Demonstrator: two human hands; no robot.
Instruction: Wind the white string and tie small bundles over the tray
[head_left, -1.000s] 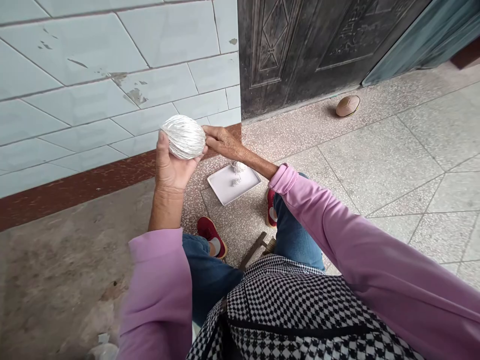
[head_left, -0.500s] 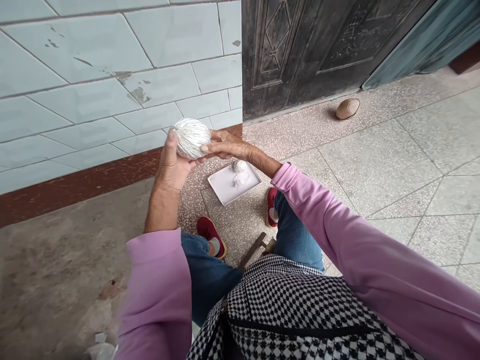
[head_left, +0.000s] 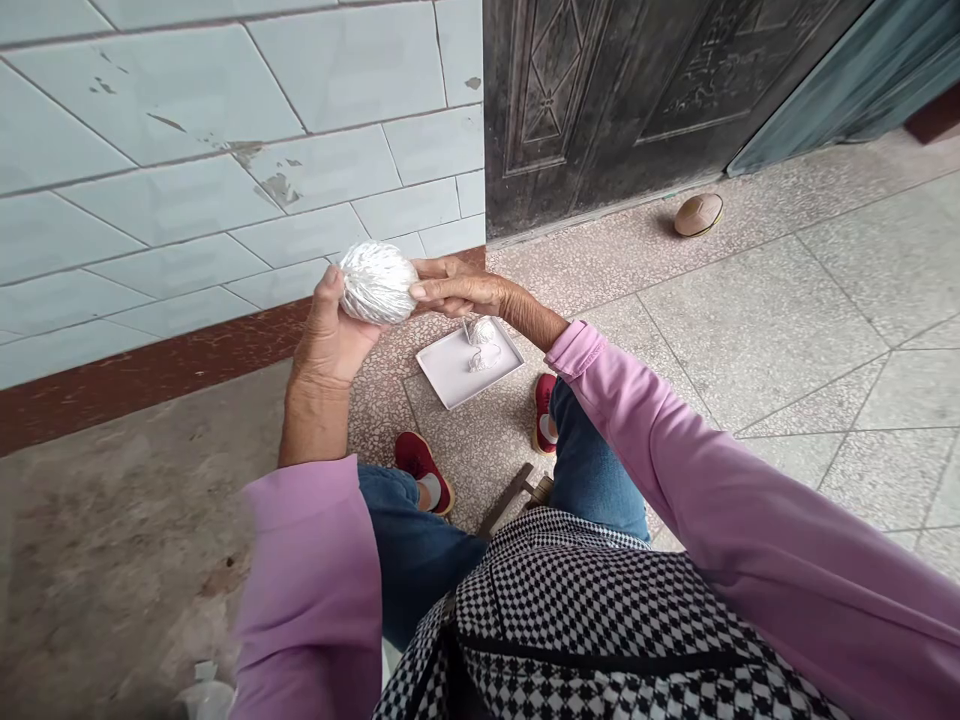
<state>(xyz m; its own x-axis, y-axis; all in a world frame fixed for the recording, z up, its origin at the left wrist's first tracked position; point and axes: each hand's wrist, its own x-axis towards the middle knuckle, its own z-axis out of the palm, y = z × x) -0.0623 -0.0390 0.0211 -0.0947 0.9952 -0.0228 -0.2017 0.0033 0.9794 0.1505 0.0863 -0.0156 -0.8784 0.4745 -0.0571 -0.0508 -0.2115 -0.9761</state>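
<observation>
A big ball of shiny white yarn [head_left: 377, 284] is held up in front of me, above the floor by the tiled wall. My left hand [head_left: 330, 335] cups it from the left and below, thumb up along its side. At the ball's right edge is my right hand [head_left: 465, 287], its thumb and fingers closed against the yarn; whether a loose strand lies between them I cannot make out. Beneath, a shallow white tray [head_left: 446, 375] rests on the floor with a smaller clump of white yarn [head_left: 484, 345] in it.
My red shoes [head_left: 424, 468] stand either side of the tray's near edge. A wooden stool part [head_left: 506, 500] shows between my legs. A brown ball [head_left: 697, 215] lies near the dark carved door [head_left: 585, 110]. Clear plastic [head_left: 205, 695] is at bottom left.
My left hand and the big yarn ball have shifted slightly left and turned a little. My right hand has moved slightly right, its thumb now at the ball's edge.
</observation>
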